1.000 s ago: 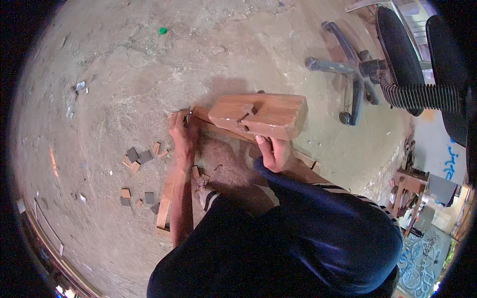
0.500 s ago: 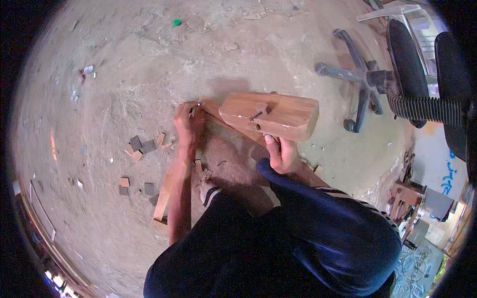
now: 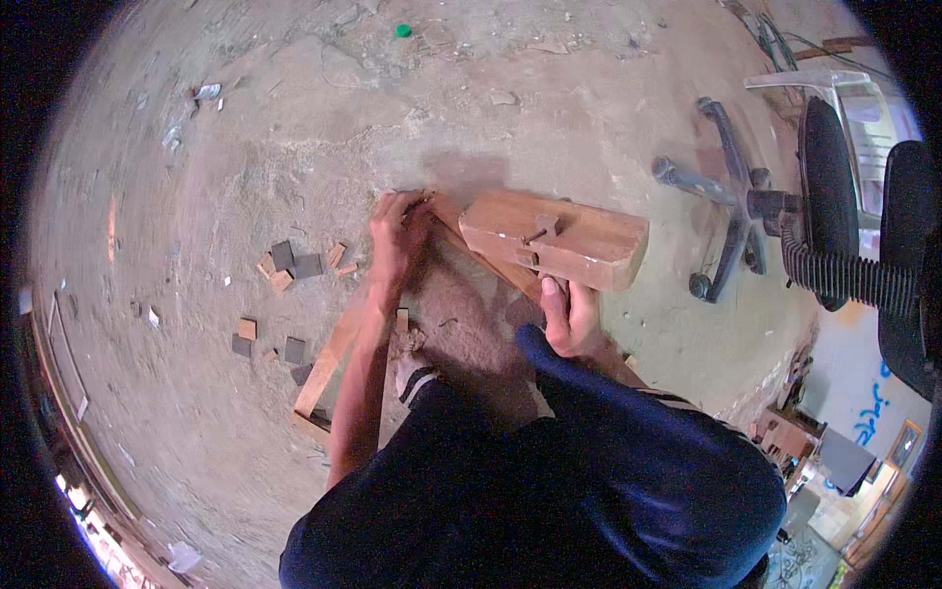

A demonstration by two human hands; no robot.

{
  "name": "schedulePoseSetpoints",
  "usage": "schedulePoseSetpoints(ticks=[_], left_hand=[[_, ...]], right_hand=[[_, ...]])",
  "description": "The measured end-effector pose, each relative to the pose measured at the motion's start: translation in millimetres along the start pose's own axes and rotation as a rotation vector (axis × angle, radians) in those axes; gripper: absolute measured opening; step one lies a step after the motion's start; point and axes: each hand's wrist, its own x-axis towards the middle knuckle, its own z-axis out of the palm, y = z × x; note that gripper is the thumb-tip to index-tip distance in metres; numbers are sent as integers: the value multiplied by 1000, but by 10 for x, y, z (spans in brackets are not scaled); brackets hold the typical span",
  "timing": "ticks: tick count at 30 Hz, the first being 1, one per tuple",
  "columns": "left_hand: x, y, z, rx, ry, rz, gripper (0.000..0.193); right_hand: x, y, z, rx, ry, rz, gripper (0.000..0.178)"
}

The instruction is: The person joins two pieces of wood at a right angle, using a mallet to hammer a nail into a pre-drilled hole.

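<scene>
My right hand (image 3: 574,319) is closed below a big wooden mallet (image 3: 554,236), whose blocky head has a small wooden peg end and a nail sticking out of its side. The mallet's handle is mostly hidden by the head and my fingers. A flat wooden strip (image 3: 471,245) runs slantwise under the mallet head. At its far left end my left hand (image 3: 397,231) is closed, fingers curled round the strip; the fingertips are partly hidden. Beside my left forearm lies another wooden strip (image 3: 329,368), with a short piece meeting it at its near end.
Small wood and dark grey blocks (image 3: 283,257) lie scattered on the rough floor (image 3: 324,157) to the left. My foot (image 3: 410,371) is between the strips. An office chair base (image 3: 731,201) stands at right, and a green cap (image 3: 403,31) lies far off.
The view has shifted, so the floor things sit farther right in it. My left hand stays at the strip's end, and the mallet is still held over the strip.
</scene>
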Motion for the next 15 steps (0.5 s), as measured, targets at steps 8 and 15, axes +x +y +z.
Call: schedulePoseSetpoints(ticks=[8, 15], left_hand=[[-7, 22, 40, -78, -2, -65, 24], [-8, 74, 7, 12, 4, -57, 22]], right_hand=[[0, 12, 29, -65, -86, -59, 31], [62, 18, 73, 149, -107, 52, 33]])
